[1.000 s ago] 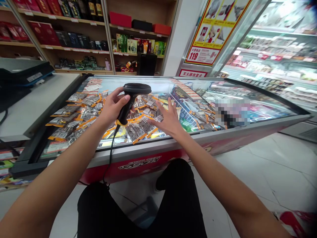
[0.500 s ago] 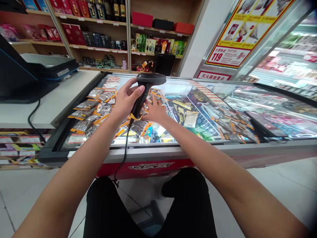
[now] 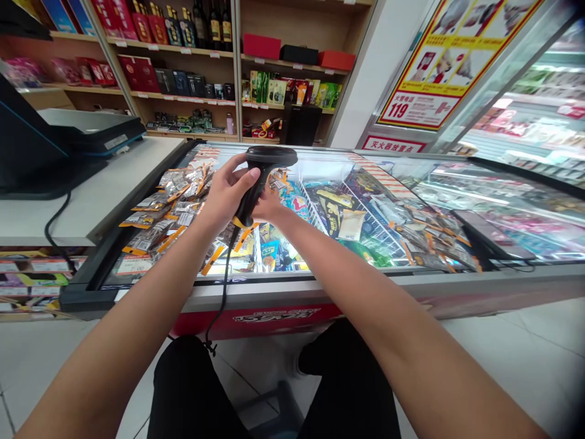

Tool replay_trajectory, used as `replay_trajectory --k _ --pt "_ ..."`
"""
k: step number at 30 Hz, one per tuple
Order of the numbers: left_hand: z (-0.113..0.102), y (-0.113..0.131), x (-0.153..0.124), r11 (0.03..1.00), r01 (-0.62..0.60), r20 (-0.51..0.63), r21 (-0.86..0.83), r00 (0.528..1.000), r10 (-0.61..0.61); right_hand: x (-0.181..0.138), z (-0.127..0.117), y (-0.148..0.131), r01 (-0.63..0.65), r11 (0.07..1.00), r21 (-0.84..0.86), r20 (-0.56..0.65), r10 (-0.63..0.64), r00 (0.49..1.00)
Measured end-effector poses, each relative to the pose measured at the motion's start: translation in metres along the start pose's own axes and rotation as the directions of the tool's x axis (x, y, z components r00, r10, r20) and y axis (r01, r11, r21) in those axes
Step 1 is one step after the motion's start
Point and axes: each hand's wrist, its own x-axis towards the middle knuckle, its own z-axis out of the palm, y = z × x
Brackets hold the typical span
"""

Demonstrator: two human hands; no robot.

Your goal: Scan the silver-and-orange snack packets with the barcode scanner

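Wrapped around the handle of a black barcode scanner, the left hand holds it above a chest freezer, head uppermost, handle slanting; a cable hangs below the grip; orange-edged packets lie left of it; the right hand is just right, fingers mostly hidden, its hold impossible to tell.

tilted black scanner above orange-edged packets
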Motion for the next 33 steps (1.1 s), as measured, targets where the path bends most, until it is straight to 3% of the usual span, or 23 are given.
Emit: replay_trajectory --k 3,7,11,13,15,17,18,20,22,25,26,28,30,32,33 --pt "-0.001 -0.002 0.000 1.000 -0.007 -0.003 0.006 1.000 0.007 -0.005 -0.011 -0.006 -0.147 0.986 0.085 0.068 0.141 0.988" --pt "0.000 -0.006 -0.001 1.000 0.012 0.015 -0.002 1.000 -0.012 -0.011 -0.022 0.001 -0.098 0.989 0.109 0.031 0.095 0.995" --pt "0.006 -0.003 -0.005 0.997 0.071 0.001 -0.029 0.997 -0.071 -0.043 -0.037 0.039 -0.031 0.999 -0.005 -0.115 0.030 0.993" --pt "0.009 0.001 -0.006 0.992 0.123 -0.014 -0.039 0.992 -0.123 -0.078 -0.048 0.073 -0.155 0.986 -0.057 -0.116 0.147 0.982" --pt "0.013 0.003 -0.008 0.985 0.168 -0.011 -0.047 0.986 -0.169 -0.123 -0.058 0.112 -0.418 0.902 -0.109 -0.137 0.403 0.905" --pt "0.015 0.005 -0.008 0.981 0.187 -0.003 -0.055 0.982 -0.188 -0.171 -0.067 0.147 -0.666 0.736 -0.123 -0.210 0.636 0.742" --pt "0.016 0.005 -0.008 0.981 0.186 0.000 -0.057 0.982 -0.186 -0.193 -0.069 0.161 -0.740 0.659 -0.134 -0.196 0.714 0.672" --pt "0.016 0.004 -0.008 0.984 0.173 0.002 -0.053 0.985 -0.173 -0.226 -0.068 0.176 -0.823 0.546 -0.158 -0.027 0.830 0.556" --pt "0.014 0.002 -0.007 0.986 0.158 0.001 -0.047 0.987 -0.158 -0.243 -0.059 0.176 -0.784 0.594 -0.183 -0.018 0.795 0.606" --pt "0.012 0.000 -0.007 0.986 0.162 -0.005 -0.048 0.987 -0.163 -0.240 -0.041 0.165 -0.582 0.800 -0.145 -0.085 0.576 0.813" --pt "0.011 -0.001 -0.007 0.984 0.174 -0.010 -0.047 0.985 -0.174 -0.235 -0.036 0.163 -0.510 0.852 -0.117 -0.119 0.498 0.859" --pt "0.012 0.000 -0.009 0.978 0.208 -0.016 -0.024 0.978 -0.208 -0.229 -0.032 0.166 -0.462 0.884 -0.077 -0.222 0.436 0.872" --pt "0.014 0.002 -0.010 0.972 0.234 -0.020 0.007 0.972 -0.234 -0.234 -0.036 0.181 -0.573 0.818 -0.052 -0.332 0.527 0.782" --pt "0.016 0.005 -0.012 0.971 0.238 -0.012 0.020 0.971 -0.238 -0.251 -0.044 0.203 -0.756 0.654 -0.012 -0.379 0.697 0.609" --pt "0.017 0.006 -0.013 0.972 0.233 -0.004 0.017 0.972 -0.233 -0.261 -0.049 0.215 -0.833 0.553 0.019 -0.342 0.786 0.515"
